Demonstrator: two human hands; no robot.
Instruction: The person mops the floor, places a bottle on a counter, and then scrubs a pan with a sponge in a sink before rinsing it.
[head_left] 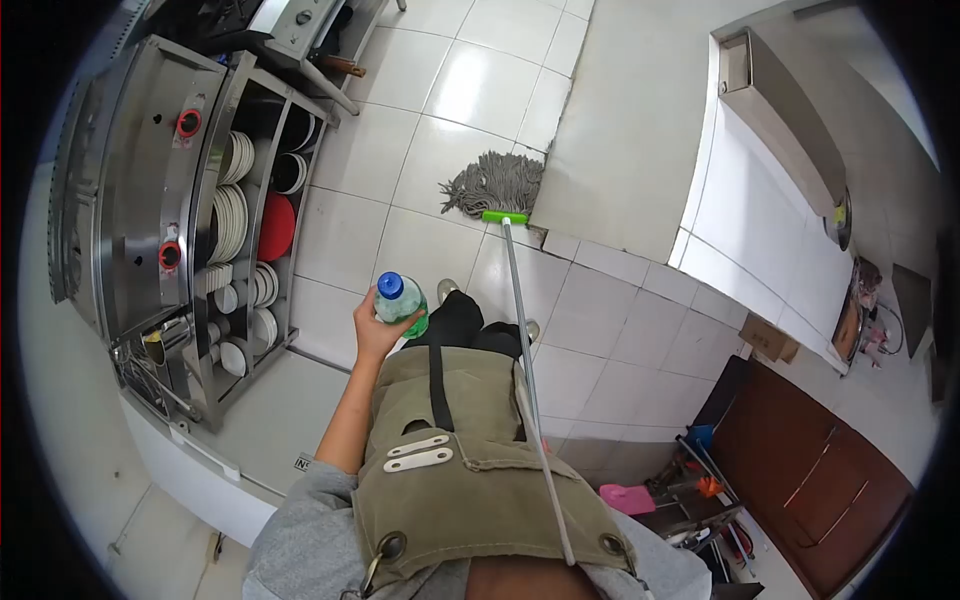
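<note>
Fingers [362, 305] of the left hand [372, 330] are curling around the lower body of a clear plastic bottle [400, 303], gripping it firmly from the side, thumb tucked behind. The bottle is standing upright in that grip, its blue cap [390, 286] pointing up and something green showing near its base. It is hovering at waist height, just in front of the olive apron [470, 470], above the white floor tiles [440, 90]. The bare forearm is running back to a grey sleeve [300, 530].

The right hand is not showing anywhere, so its fingers cannot be judged.

Just beside the bottle, a long metal mop handle [525, 340] is leaning across the apron, running forward to a green clamp [504, 217] and a grey string mop head [495, 185] that is lying spread on the tiles ahead of the shoes.

Further to the left, a steel rack [215, 150] is holding rows of white plates [230, 215] and one red plate [277, 227], with a steel cooker [140, 200] sitting above it. Far right, a brown wooden door [815, 480] and a small cardboard box [768, 338] are sitting well apart from the hand.
</note>
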